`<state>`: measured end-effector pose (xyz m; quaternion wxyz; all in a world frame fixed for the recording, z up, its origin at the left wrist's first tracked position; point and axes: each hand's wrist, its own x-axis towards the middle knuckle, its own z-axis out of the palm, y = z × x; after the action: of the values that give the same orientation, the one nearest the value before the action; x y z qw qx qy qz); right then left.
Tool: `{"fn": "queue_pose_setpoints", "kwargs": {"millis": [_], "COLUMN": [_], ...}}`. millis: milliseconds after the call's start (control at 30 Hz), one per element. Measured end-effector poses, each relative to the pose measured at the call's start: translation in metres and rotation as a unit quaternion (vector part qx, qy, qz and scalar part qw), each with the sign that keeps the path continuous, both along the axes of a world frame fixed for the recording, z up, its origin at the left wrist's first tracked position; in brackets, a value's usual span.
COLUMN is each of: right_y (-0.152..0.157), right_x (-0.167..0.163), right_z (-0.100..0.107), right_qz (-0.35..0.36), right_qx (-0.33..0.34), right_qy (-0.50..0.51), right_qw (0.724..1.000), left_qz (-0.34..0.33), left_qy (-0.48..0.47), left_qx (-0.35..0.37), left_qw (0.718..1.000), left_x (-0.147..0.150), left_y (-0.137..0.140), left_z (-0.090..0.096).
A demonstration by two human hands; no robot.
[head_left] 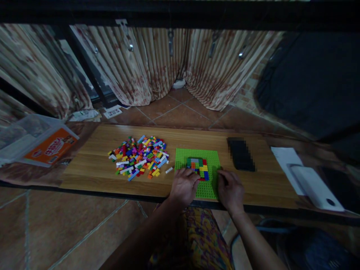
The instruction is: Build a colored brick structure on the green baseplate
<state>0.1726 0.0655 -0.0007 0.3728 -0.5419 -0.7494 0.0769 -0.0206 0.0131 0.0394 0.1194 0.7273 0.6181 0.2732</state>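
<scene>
A green studded baseplate (213,156) lies near the front edge of the wooden table. On it sits a low, roughly square build of coloured toy bricks (204,169), with red, yellow, blue, green and grey pieces. My left hand (183,186) covers the near left part of this build, its fingers bent together against the bricks. Beside the plate's right edge is my right hand (232,191), with curled fingers and the thumb close to the index finger. Anything between those fingertips is too small or hidden to make out.
A heap of loose toy bricks (140,157) spreads left of the plate, with a white brick (169,170) near it. A black phone-like object (241,153) lies to the right. A clear plastic box (42,140) stands far left; a white device (316,187) lies far right.
</scene>
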Motion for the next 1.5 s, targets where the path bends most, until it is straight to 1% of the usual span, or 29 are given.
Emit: {"fn": "queue_pose_setpoints", "kwargs": {"millis": [167,333,467,567,633,700,833,933,1067,1200,1333,1500], "right_y": [0.0,0.001,0.002,0.001,-0.002,-0.004,-0.007,-0.007,-0.006,-0.003,-0.001,-0.003], "right_x": [0.0,0.001,-0.002,-0.011,-0.02,-0.029,-0.039,-0.039,-0.037,-0.034,-0.03,-0.031], "right_z": [0.001,0.007,0.018,0.027,0.031,0.032,0.026,0.022,0.021,0.022,0.021,0.017], "right_qz": [-0.001,0.004,0.008,0.012,0.021,0.023,-0.001,-0.007,0.002,0.02,0.035,0.027], "right_qx": [-0.012,-0.05,-0.108,-0.157,-0.171,-0.166,-0.139,-0.134,-0.143,-0.155,-0.17,-0.15], "right_qy": [0.01,0.046,0.078,0.069,0.053,0.028,-0.002,0.005,0.013,0.035,0.063,0.058], "right_qw": [1.0,0.998,0.991,0.985,0.984,0.985,0.99,0.991,0.99,0.987,0.983,0.987], "left_qz": [0.018,0.019,0.019,0.018,0.02,0.025,0.021,0.022,0.029,0.04,0.063,0.055], "left_qy": [0.001,-0.007,0.011,0.035,0.047,0.052,0.053,0.046,0.035,-0.019,-0.064,-0.076], "left_qx": [0.013,0.035,0.039,0.047,0.056,0.066,0.08,0.078,0.067,0.056,0.051,0.068], "left_qw": [1.0,0.999,0.999,0.998,0.997,0.996,0.995,0.996,0.997,0.997,0.995,0.993], "left_x": [0.001,0.001,0.002,0.003,0.004,0.004,0.005,0.006,0.007,0.003,-0.005,-0.008], "left_y": [0.001,0.0,0.0,0.0,0.0,-0.001,-0.003,-0.004,-0.002,-0.004,-0.011,-0.014], "left_z": [-0.004,-0.008,-0.009,-0.009,-0.008,-0.009,-0.01,-0.011,-0.013,-0.015,-0.016,-0.018]}}
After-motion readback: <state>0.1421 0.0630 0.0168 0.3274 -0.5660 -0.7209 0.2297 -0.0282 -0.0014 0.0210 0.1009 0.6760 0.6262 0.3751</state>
